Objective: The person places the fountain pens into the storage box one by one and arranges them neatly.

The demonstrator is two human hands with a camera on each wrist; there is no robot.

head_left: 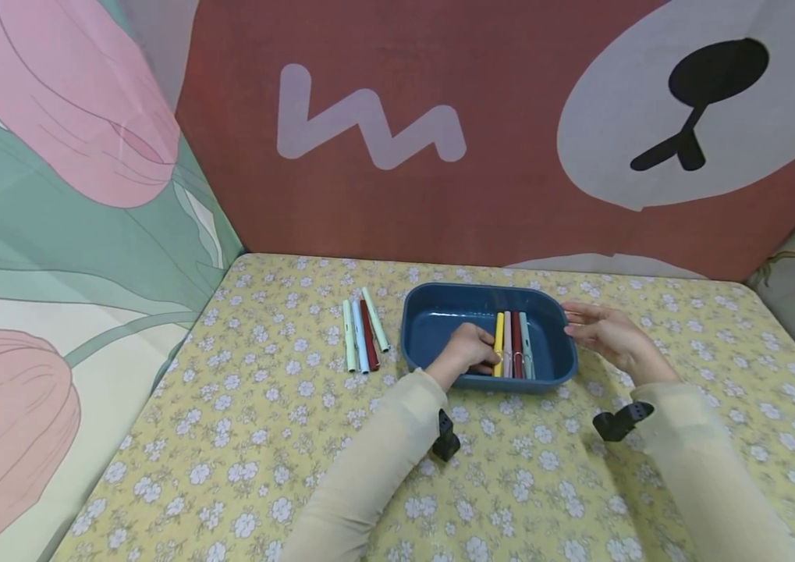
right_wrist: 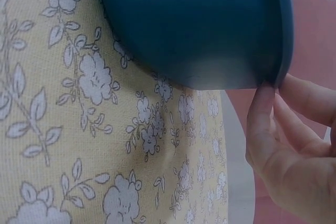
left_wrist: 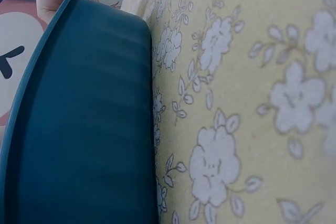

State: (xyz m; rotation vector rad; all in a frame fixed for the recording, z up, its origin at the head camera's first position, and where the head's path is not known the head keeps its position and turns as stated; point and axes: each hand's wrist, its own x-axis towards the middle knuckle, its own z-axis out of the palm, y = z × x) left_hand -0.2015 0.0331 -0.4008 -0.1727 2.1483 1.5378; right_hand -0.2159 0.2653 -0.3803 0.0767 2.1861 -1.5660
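A dark blue box (head_left: 432,290) with rounded corners stands on the table. Inside it a yellow pen (head_left: 498,328), a pale pink pen (head_left: 507,336), a dark red pen (head_left: 517,339) and a grey-green pen (head_left: 527,343) lie side by side. My left hand (head_left: 466,349) reaches over the near rim and pinches the yellow pen near its lower end; in the left wrist view the box wall hides these fingers. At the right end, my right hand (head_left: 608,336) holds the rim between thumb and fingers, as the right wrist view (right_wrist: 294,145) shows.
Left of the box lie several more pens: a pale green one (head_left: 349,336), a light blue one (head_left: 360,336), a dark red one (head_left: 369,334) and another pale green one (head_left: 375,318). A yellow flowered cloth (head_left: 243,437) covers the table. A printed curtain (head_left: 509,195) hangs behind.
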